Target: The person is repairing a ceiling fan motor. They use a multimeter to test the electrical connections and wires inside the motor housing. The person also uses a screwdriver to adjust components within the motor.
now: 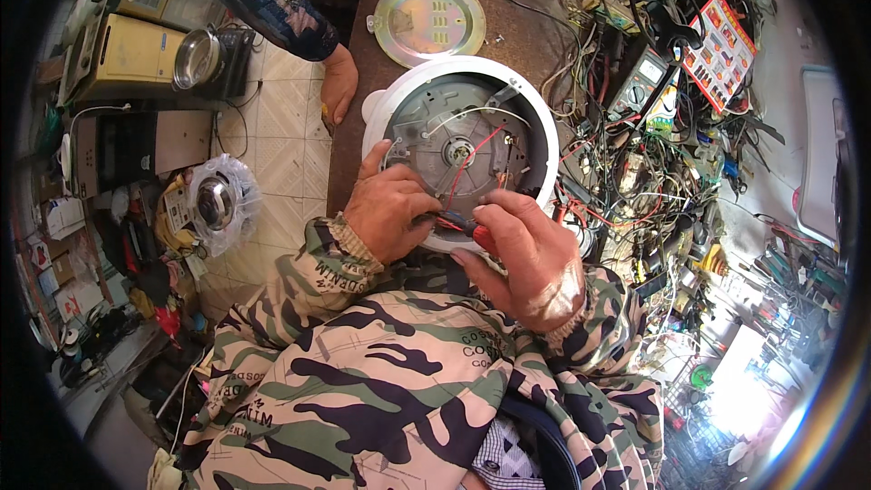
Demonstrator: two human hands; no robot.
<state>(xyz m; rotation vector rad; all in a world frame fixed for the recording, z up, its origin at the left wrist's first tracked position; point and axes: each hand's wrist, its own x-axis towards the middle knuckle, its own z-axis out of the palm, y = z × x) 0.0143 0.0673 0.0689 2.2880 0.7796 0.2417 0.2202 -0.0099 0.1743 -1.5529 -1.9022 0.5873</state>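
Tool (484,239) sits clenched in my right hand (533,259), its end probably steadied by my left hand (388,210), hold unclear.

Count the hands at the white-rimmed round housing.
2: the person's left hand over the lower-left rim of the housing, and the right hand at its lower right, holding a red-handled tool.
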